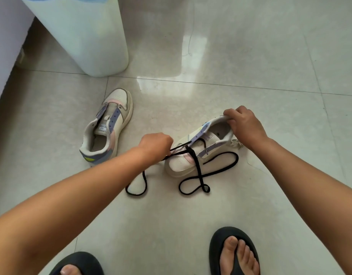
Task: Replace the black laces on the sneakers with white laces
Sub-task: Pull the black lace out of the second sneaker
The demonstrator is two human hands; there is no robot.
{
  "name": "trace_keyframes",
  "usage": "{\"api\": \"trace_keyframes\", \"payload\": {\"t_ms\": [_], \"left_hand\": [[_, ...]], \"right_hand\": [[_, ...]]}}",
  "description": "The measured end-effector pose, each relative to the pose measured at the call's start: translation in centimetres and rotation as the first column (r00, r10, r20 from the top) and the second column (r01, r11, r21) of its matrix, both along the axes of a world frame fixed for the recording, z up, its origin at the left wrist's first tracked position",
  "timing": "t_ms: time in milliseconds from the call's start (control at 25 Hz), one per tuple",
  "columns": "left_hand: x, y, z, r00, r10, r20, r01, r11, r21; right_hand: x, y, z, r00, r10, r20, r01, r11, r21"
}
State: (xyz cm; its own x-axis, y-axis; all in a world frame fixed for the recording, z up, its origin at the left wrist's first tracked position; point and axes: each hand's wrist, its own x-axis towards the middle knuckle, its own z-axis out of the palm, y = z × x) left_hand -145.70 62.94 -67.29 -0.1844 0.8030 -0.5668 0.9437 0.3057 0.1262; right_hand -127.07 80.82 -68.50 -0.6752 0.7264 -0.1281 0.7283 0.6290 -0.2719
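Pinching a black lace [197, 165] between curled fingers, the left hand [155, 144] draws the strand taut from the forefoot of the near sneaker [183, 162]. The right hand [244, 126] has its grip clamped on that sneaker's heel collar, fingers curled over the rim and into the opening.

The near sneaker rests on the floor [250, 66] between the two grips. Its long axis runs diagonally: toe toward the person and slightly left, heel away and to the right under the right hand. The upper is smooth off-white material with lavender eyelet strips and a pink panel near the toe. The lace is flat woven cord. It is threaded only through the eyelets nearest the toe. Below the left grip one length hangs in a loop on the floor; just in front of the toe the other lies in a crossed loop.

A second sneaker [109, 126] lies well to the left of the left grip, toe pointing away from the person, its eyelets bare. A pale, rounded bin [85, 36] stands beyond it. The floor is glossy light tile with thin grout lines. Two dark sandals [216, 249] show at the bottom edge.
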Motion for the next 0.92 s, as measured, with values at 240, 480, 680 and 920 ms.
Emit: {"api": "trace_keyframes", "payload": {"t_ms": [240,480,680,920], "left_hand": [[-2.1,-0.9,1.5,0.964,0.094,-0.250,-0.189,0.902,-0.389],[-1.5,-1.5,1.8,0.940,-0.088,-0.330,-0.159,0.743,-0.651],[-2.0,-2.1,1.9,0.984,0.001,-0.181,-0.045,0.970,-0.238],[2.2,-0.2,-0.5,0.993,-0.103,0.055,0.088,0.970,0.227]], "right_hand": [[-0.4,-0.4,0.3,0.999,-0.036,0.007,0.036,0.999,-0.031],[-0.5,-0.1,1.1,0.998,-0.051,0.048,0.054,0.996,-0.070],[0.0,-0.2,1.0,0.993,-0.076,0.094,0.078,0.997,-0.022],[0.0,-2.4,1.4,0.998,-0.056,-0.011,0.057,0.976,0.209]]}}
